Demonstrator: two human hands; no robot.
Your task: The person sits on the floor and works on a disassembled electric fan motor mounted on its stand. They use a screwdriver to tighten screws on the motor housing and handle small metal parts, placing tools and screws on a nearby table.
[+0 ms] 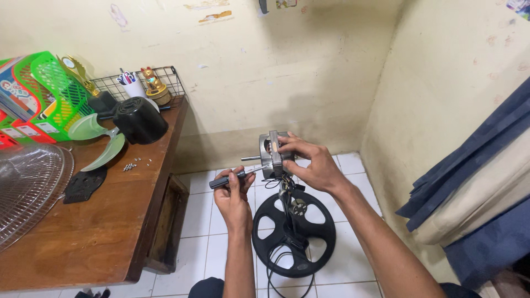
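holding a fan motor [271,155] up over the white floor tiles, the right hand [309,163] has its fingers wrapped around the metal block. the left hand [232,193] is closed around a black screwdriver [234,177], and its tip meets the side of the motor. wires hang from the motor down to a round black fan base [294,233] on the floor. on the wooden table [83,232] sits a green basket [52,94] with boxes in it, a white cup [132,87] full of pens, a black motor cover [139,119], a green fan blade [99,138] and some small screws [132,164].
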